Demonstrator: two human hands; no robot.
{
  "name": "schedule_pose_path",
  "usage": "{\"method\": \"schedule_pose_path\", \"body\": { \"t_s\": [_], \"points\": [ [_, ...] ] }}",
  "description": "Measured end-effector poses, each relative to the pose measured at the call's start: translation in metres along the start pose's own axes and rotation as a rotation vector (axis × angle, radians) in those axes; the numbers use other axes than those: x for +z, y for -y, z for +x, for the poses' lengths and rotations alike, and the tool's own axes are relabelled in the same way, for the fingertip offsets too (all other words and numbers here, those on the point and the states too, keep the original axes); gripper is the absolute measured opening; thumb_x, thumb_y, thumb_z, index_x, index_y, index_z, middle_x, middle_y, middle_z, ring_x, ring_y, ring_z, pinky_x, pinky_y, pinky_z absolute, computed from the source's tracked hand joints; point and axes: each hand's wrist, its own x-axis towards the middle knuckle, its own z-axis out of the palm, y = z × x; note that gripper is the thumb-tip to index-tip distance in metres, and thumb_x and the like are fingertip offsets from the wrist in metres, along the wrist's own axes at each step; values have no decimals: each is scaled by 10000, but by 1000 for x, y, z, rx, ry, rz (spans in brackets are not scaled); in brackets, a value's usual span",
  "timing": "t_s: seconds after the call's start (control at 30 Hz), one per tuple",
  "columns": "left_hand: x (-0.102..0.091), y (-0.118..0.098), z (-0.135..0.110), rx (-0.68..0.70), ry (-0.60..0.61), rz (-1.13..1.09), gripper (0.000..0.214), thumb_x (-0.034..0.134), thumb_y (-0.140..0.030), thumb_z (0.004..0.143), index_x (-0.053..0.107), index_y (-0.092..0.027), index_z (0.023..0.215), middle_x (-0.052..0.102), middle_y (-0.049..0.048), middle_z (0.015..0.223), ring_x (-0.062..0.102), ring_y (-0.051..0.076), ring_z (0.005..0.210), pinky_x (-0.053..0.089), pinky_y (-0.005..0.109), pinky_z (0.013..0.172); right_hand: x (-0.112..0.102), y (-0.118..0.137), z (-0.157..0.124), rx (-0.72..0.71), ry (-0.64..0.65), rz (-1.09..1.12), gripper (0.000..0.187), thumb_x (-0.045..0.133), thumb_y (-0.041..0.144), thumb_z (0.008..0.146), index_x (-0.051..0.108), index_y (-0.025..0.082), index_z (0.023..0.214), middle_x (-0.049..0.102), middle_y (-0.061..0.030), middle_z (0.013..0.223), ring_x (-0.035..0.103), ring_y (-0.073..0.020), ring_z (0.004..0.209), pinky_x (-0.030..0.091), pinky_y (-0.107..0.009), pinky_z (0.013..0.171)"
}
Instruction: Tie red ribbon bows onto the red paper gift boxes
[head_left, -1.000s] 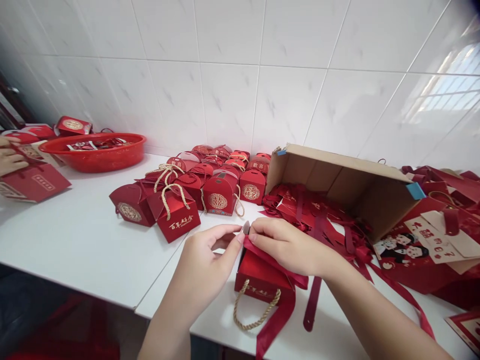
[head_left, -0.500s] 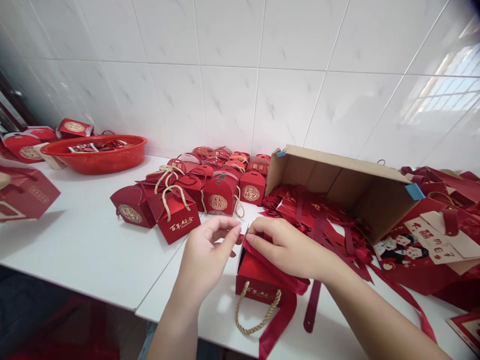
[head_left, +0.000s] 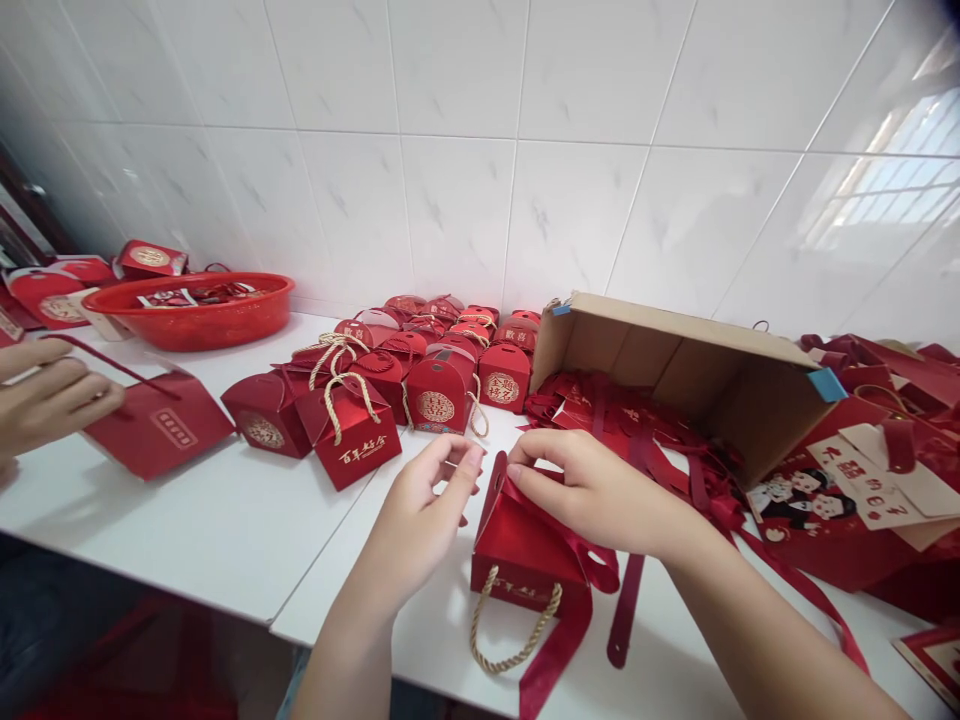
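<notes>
One red box (head_left: 516,540) with gold lettering (head_left: 519,588) and rope handle (head_left: 510,667)

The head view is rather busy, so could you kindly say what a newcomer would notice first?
Likely the red box with a gold rope handle at front centre, the right hand over its top and the left hand beside it. Behind it, rightward, an open cardboard box has red ribbon tangled at its mouth.

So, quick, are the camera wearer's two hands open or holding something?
Left hand: loosely curled; can't tell whether it holds anything.
Right hand: closed, apparently pinching a shiny red fabric ribbon.
</notes>
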Motion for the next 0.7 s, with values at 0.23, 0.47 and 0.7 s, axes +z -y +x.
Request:
{"method": "schedule_pose_path", "body": {
  "t_s": [0.23,0.47,0.7],
  "points": [
    [-3,-5,-3,31,18,-27,260,514,-403,879,627,-211,1012,636,35,871,602,173,801,498,238,597,3,-1,3,-26,-7,26,181,424,210,890,555,184,767,602,-4,796,533,-135,738,407,-268,668],
    [-4,-2,-3,37,8,14,269,551,-380,854,623,-209,1049,663,57,955,628,191,859,519,270,636,8,-5,4,-92,88,-64,187,449,121,818,439,183,643,522,9,727,464,-126,722,382,-261,682],
    [-11,-2,-9,46,15,-11,298,611,-353,812,591,-207,1071,658,79,1029,648,216,946,564,288,670,6,-4,5,-118,123,38,200,446,123,852,439,186,662,529,4,766,474,-129,750,398,-263,709]
  ]
}}
